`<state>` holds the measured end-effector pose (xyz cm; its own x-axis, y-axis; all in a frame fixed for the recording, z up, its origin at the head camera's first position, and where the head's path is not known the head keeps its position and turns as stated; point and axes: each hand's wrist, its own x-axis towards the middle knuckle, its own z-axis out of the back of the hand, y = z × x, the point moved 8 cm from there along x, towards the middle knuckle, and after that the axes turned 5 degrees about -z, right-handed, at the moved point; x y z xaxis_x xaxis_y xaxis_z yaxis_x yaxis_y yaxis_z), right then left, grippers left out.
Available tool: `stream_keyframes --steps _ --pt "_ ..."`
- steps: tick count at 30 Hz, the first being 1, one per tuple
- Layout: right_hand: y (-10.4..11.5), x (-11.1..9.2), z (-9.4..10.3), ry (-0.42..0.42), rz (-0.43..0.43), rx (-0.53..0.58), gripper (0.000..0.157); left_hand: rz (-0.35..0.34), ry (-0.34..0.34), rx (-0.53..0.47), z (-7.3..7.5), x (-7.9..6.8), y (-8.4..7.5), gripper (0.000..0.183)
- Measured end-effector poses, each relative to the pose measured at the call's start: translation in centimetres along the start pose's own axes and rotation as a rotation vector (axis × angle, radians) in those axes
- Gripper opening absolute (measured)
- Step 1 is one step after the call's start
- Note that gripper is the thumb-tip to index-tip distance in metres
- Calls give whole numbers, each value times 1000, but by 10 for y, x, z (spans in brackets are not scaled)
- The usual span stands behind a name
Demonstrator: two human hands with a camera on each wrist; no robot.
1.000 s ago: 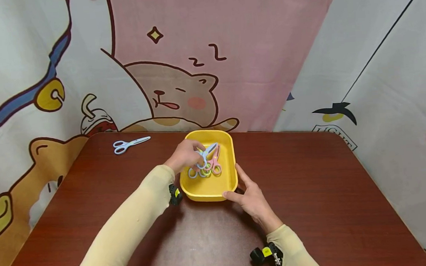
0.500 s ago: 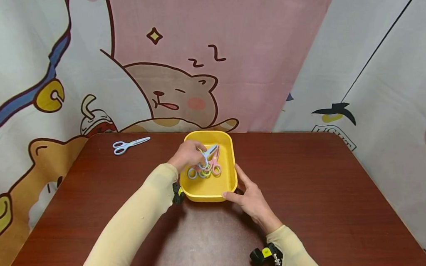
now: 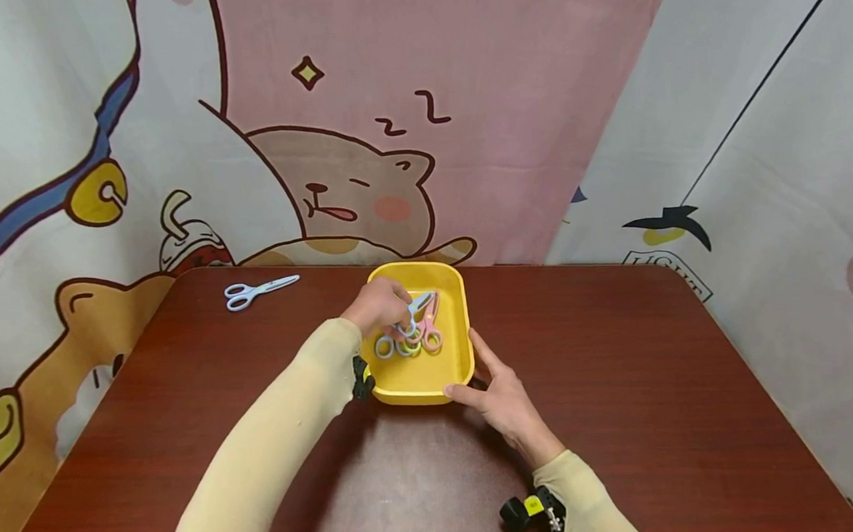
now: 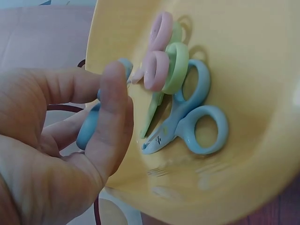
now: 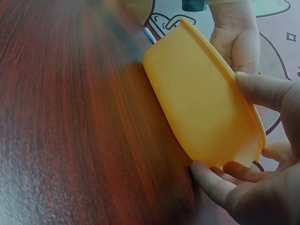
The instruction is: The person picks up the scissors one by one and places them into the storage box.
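Note:
In the head view my left hand reaches over the left side of a yellow tray. It pinches blue scissors by the handles, the blades pointing away toward the upper right. Inside the tray lie pink scissors, green scissors and another blue pair, bunched together with handles overlapping. My fingers partly cover the held pair. My right hand grips the tray's near right corner; in the right wrist view its thumb lies on the rim and its fingers press the lower side.
One more pair of light blue scissors lies on the dark red-brown table at the back left. A printed cartoon curtain hangs right behind the table's far edge.
My left hand and forearm have shifted slightly right and deeper over the tray, and the held blue scissors sit a little lower. The right hand and tray have stayed almost still.

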<state>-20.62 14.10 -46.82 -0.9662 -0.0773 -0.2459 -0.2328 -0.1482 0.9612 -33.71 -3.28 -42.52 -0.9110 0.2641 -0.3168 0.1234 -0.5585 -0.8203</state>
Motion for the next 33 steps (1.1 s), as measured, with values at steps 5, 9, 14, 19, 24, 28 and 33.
stream_keyframes --steps 5,9,14,19,24,28,33 --pt "0 0 -1 2 4 5 101 11 -8 -7 0 3 1 47" --pt "0 0 0 -2 4 0 101 18 -14 -3 -1 4 1 46" --pt "-1 0 -1 0 9 6 101 19 -15 -8 -2 5 1 45" --pt "-1 0 -1 1 13 12 101 35 -11 -13 -3 7 4 46" --pt "-1 0 -1 -1 17 12 101 30 -2 -32 -5 8 4 49" --pt "-1 0 -1 -4 16 2 101 29 8 -39 -6 7 5 47" --pt "-1 0 -1 -9 12 -6 101 25 39 -25 -7 10 6 47"
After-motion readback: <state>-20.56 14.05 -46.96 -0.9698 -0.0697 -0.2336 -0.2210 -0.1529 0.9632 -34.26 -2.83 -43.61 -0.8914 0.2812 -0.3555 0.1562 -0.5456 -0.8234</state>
